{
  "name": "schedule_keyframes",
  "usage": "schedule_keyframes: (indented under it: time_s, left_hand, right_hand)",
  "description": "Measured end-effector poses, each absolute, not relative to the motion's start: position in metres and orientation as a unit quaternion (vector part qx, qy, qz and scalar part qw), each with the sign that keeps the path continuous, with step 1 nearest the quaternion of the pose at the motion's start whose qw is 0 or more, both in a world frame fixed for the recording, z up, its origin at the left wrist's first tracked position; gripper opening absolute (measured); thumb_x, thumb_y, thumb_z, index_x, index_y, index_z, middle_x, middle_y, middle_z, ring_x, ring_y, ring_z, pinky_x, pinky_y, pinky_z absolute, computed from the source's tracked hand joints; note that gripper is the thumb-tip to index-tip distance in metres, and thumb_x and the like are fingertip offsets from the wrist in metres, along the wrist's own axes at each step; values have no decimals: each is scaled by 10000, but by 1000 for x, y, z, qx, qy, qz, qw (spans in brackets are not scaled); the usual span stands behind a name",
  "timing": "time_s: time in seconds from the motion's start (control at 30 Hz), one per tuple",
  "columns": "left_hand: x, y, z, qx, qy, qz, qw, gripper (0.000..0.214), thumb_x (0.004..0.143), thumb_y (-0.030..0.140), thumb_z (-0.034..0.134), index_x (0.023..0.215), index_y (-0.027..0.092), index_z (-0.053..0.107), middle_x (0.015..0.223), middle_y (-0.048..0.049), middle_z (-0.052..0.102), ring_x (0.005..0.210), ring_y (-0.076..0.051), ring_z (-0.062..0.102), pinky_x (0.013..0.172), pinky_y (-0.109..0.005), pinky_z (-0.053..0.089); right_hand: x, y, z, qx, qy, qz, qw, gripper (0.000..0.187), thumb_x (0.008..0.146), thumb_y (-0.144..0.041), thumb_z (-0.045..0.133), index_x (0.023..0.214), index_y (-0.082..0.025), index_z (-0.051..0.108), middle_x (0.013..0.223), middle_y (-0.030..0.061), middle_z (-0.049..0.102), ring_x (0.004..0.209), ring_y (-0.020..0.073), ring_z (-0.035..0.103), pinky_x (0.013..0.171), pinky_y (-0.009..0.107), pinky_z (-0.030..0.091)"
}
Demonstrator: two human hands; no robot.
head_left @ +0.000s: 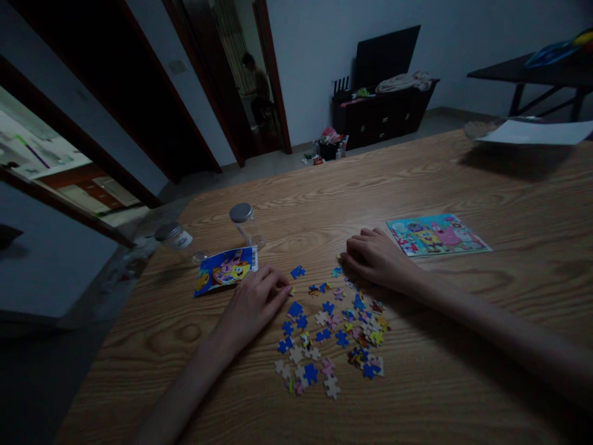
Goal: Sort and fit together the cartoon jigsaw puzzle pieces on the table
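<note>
Home, likely a living/dining area: flat-screen TV (384, 57) and router (341, 89) on dark drawer cabinet (393, 121), wood-grain tabletop (306, 207), curtain (228, 31) visible through doorway (274, 80).

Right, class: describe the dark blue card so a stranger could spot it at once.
On the wooden table, find the loose puzzle pieces. Left of them in view, between the left hand and two lidded jars, lies the card. Its dark blue backdrop sets it apart from the turquoise card by the right hand.
</note>
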State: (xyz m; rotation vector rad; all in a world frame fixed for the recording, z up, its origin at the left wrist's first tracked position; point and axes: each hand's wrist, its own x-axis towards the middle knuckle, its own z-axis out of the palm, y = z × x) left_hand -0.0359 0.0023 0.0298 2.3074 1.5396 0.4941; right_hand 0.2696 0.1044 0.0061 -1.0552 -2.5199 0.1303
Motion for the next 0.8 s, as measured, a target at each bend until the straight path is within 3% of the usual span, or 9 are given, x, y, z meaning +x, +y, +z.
schedule_keyframes:
  time_s: [0.13, 0.23, 0.37, 0.43, 0.6, 0.8]
  left_hand:
    - [-32, -15, 59, 802, 539, 45, 252, 151, 1028, 337, 640, 925, 228, 661, 855, 18, 683, 801, -208, 640, 743, -341, 451]
    - [-27, -30, 73, 786, 547, 0, 287, 87, 998, 331, 678, 1018, 247, 666, 995, 6, 708, 931, -235, 664, 788, -349, 476]
    - [-21, -46, 77, 774, 567, -29, 280, 201, 989, 319, 683, 1180, 262, 657, 1201, -38, 704, 1101, -285, 660, 938, -417, 498]
    - [-20, -51, 75, 777, 562, -28, 281, 250, 986, 278, 669, 1234, 270, 643, 1264, -42, 694, 1151, -287, 653, 997, -435, 495]
    - [-19, -58, 69, 792, 542, -36, 279, 328, 942, 202, 662, 1264, 259, 629, 1400, -60, 635, 1244, -300, 615, 1045, -454, 498]
    - [-18, -53, 63, 800, 520, -15, 299, 143, 927, 173, 677, 1040, 255, 648, 1192, -28, 677, 1086, -276, 653, 883, -380, 513]
  right_hand:
    - [272, 84, 19, -360, -907, 51, 214, 306, 1057, -290, 499, 771, -206, 568, 772, 64, 656, 758, 220, 541, 753, 355, 332]
    - [269, 49, 32, -294, -924, 133, 207, 265, 1073, -242, 465, 845, -206, 598, 815, 58, 654, 784, 214, 543, 771, 355, 376]
    - [263, -5, 37, -208, -932, 220, 200, 131, 1021, -182, 521, 1013, -212, 648, 976, 59, 692, 932, 228, 579, 905, 387, 402]
    - [258, -24, 32, -190, -940, 218, 182, 133, 1027, -201, 522, 1015, -205, 654, 975, 53, 700, 917, 233, 578, 911, 395, 408]
    - [248, -41, 13, -140, -966, 148, 156, 217, 1051, -247, 551, 1225, -178, 661, 1143, 74, 727, 1030, 272, 591, 1028, 440, 388]
    - [249, -44, 5, -117, -967, 118, 194, 180, 1058, -193, 542, 1134, -179, 705, 1046, 71, 738, 957, 261, 595, 968, 422, 435]
